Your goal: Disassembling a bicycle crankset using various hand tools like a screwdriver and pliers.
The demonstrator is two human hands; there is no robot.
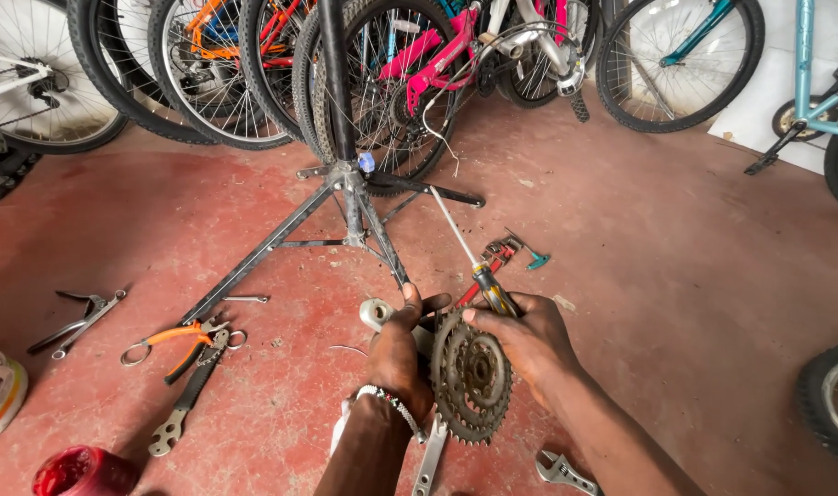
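Two bare forearms were seen reaching in from the lower edge of the view; no sleeves were worn on either, and both arms were uncovered to the frame's edge; no gloves were worn; a beaded bracelet of pale and dark beads was worn around the wrist of the left hand; no band or watch was seen on the wrist of the right hand; short, plain fingernails were shown on the thumbs; no rings could be made out.
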